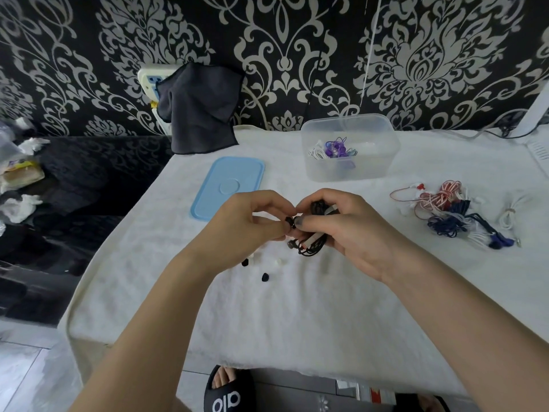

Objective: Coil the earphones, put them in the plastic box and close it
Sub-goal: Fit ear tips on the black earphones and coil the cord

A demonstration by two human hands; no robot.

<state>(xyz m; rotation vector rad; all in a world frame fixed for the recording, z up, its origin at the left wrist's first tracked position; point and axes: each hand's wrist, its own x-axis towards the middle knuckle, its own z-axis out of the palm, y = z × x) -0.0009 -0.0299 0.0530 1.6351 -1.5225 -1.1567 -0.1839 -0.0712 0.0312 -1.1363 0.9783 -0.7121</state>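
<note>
- Nearest in, loose ear tips lie on the white cloth [297,316]: a dark one [265,276], another dark one [244,262] and a pale one [279,261], all just below the hands.
- Both hands are up together over the middle of the table. The right hand [344,230] is wrapped around a bundle of black earphones [312,245], loops of cable hanging out below the fingers.
- The left hand [252,224] pinches at a black earbud [288,222] right against the right thumb. It may be fitting a tip back on or tucking the bud into the coil; the fingers hide too much to say which.
- My read: this is the tail of the coiling step for the black pair. The next move calls for keeping the bundle tight in the right hand and carrying it up and over the rim of the box without the loops springing loose.
- To the right, a heap of uncoiled earphones [454,212] waits, red-and-white, navy and white cords tangled together, so plenty of work remains.
- Further back on the left, the blue lid [228,187] lies flat on the cloth, off the box and well apart from it.
- Beyond that, the clear plastic box [350,171] stands open. Inside sit coiled purple earphones [337,148] and white earphones [317,152], touching, with room to spare.
- At the far edge a dark cloth [199,114] hangs against the patterned wall.
</note>
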